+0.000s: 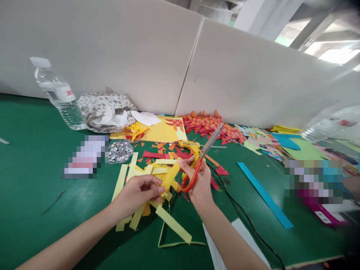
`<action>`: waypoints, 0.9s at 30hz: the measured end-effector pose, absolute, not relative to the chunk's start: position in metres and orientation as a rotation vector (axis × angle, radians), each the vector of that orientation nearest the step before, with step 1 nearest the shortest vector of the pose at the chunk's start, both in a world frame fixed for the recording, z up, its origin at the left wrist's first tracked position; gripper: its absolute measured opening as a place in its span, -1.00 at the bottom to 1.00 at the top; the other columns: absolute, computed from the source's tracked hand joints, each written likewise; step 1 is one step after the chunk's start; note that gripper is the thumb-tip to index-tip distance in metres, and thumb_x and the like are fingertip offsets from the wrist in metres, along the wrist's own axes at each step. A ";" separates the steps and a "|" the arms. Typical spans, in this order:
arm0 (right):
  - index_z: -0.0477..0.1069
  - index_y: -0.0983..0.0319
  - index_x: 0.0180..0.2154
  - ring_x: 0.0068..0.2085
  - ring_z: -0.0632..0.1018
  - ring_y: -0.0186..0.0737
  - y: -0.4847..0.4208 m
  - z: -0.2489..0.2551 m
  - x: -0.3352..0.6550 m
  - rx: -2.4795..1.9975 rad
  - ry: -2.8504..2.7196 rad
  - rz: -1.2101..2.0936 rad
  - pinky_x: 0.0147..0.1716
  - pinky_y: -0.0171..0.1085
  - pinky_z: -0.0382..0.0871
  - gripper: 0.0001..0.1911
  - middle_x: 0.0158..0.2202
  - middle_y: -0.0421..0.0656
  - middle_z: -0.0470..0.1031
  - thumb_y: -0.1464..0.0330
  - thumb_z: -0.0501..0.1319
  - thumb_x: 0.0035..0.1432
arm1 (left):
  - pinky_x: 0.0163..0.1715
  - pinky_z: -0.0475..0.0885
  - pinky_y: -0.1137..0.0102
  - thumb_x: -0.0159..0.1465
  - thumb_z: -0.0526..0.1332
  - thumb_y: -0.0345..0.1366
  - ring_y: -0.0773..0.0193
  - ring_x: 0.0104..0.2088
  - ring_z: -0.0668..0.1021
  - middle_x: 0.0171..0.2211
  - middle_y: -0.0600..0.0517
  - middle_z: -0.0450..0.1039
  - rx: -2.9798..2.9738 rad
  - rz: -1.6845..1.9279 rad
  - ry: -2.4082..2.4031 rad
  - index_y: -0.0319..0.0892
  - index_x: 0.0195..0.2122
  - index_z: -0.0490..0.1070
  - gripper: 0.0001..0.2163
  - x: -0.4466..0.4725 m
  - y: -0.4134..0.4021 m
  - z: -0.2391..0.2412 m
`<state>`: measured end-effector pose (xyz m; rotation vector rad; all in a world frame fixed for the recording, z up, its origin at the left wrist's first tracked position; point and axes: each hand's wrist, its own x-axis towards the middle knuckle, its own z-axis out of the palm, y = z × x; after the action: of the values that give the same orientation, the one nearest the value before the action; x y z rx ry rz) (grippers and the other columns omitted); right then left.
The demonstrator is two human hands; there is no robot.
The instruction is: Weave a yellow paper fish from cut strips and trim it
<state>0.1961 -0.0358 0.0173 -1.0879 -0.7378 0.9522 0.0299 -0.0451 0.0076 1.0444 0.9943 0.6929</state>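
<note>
The left hand [140, 191] pinches a yellow strip [171, 175] of stiff, matte paper between thumb and fingertips. The strip rises slantwise toward one o'clock, and its top end touches the right hand [201, 183]. That hand is clenched through the glossy orange loops of the scissors [203, 155]. Their smooth steel blades lie close together and point to one o'clock, above the table.

Beneath both hands is a loose heap of yellow strips [132, 172], flat, long and straight-edged, some crossing. One longer folded band reaches toward six o'clock. Jagged red scraps [157, 154] are scattered just beyond them at twelve.

At eleven o'clock stands a round clear dish [120, 151] of small glinting beads (possibly wiggle eyes, too small to tell). Behind it are a yellow sheet [159, 132] and a soft, flower-printed cloth pouch [104, 108]. A ribbed clear plastic water bottle [57, 95] stands at ten o'clock. At one o'clock, woven red-and-orange paper fish [209, 124] lie in a row. A flat blue strip [264, 195] lies at three o'clock, and a thin black cable [244, 215] curls toward five.

All of this lies on a smooth, slightly shiny green table [33, 157], backed by plain white partition boards [112, 45] that meet at a seam at twelve o'clock. Pale beams and bright light show above them.
</note>
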 end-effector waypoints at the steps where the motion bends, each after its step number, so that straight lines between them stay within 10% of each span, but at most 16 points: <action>1: 0.27 0.22 -0.48 -0.49 0.41 -0.43 -0.036 0.018 0.196 -1.078 -0.734 0.966 -0.40 -0.37 0.36 -0.66 -0.52 -0.35 0.36 0.41 0.41 -0.28 | -0.42 0.47 0.42 -0.05 0.37 -0.23 0.30 -0.52 0.57 -0.58 0.08 0.50 1.054 0.687 0.990 -0.22 -0.41 0.45 -0.78 0.030 -0.045 0.008; 14: 0.23 0.20 -0.43 -0.55 0.37 -0.39 -0.051 0.023 0.183 -1.212 -1.060 1.135 -0.55 -0.36 0.28 -0.67 -0.51 -0.30 0.34 0.24 0.35 -0.17 | -0.61 0.31 0.59 -0.04 0.37 -0.26 0.47 -0.65 0.38 -0.66 0.12 0.38 1.054 0.815 0.995 -0.22 -0.58 0.49 -0.85 0.028 -0.044 0.015; 27: 0.15 0.18 -0.37 -0.38 0.41 -0.17 -0.061 0.025 0.178 -1.744 -1.920 0.501 -0.44 -0.25 0.27 -0.66 -0.39 -0.16 0.37 0.13 0.21 -0.07 | -0.48 0.42 0.62 0.00 0.38 -0.30 0.48 -0.53 0.51 -0.51 0.14 0.50 0.617 1.340 0.927 -0.18 -0.45 0.47 -0.87 0.022 -0.037 0.016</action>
<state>0.1779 -0.0615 0.0250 -1.7435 -1.9196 0.5012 0.0218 -0.0372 0.0164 0.6170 0.9272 1.3402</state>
